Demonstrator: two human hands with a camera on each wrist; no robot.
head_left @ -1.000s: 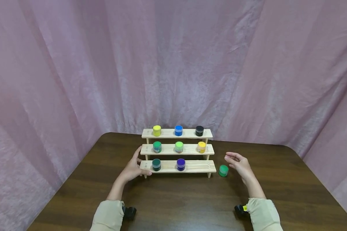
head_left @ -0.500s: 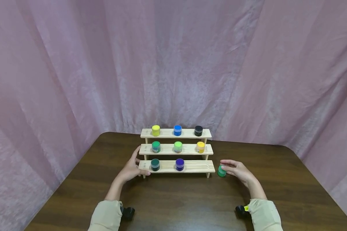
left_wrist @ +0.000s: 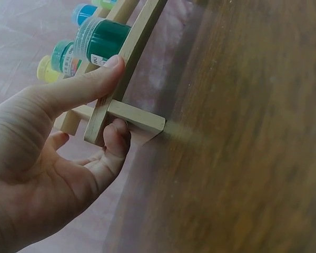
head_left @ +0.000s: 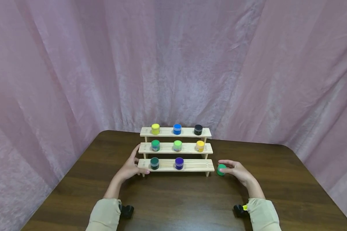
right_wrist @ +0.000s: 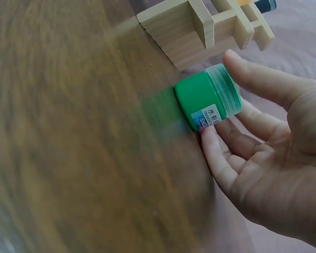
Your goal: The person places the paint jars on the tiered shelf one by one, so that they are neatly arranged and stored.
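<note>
At the left end of a three-tier wooden display rack, my left hand grips the lowest board. Its thumb lies on top of that board and its fingers bend beneath, near the leg, in the left wrist view. Right of the rack, a green paint jar with a clear lid and a printed label stands on the table. My right hand pinches this jar from the right, thumb by the lid and fingertips low on the side. A dark green jar stands just beyond my left thumb.
A purple jar shares the bottom tier. Green, light green and orange-yellow jars stand on the middle tier; yellow, blue and black ones on top. A pink curtain hangs behind the brown table.
My right hand has come down and left onto the green paint jar, closing its thumb and fingers round it. The left hand keeps its grip on the rack.
</note>
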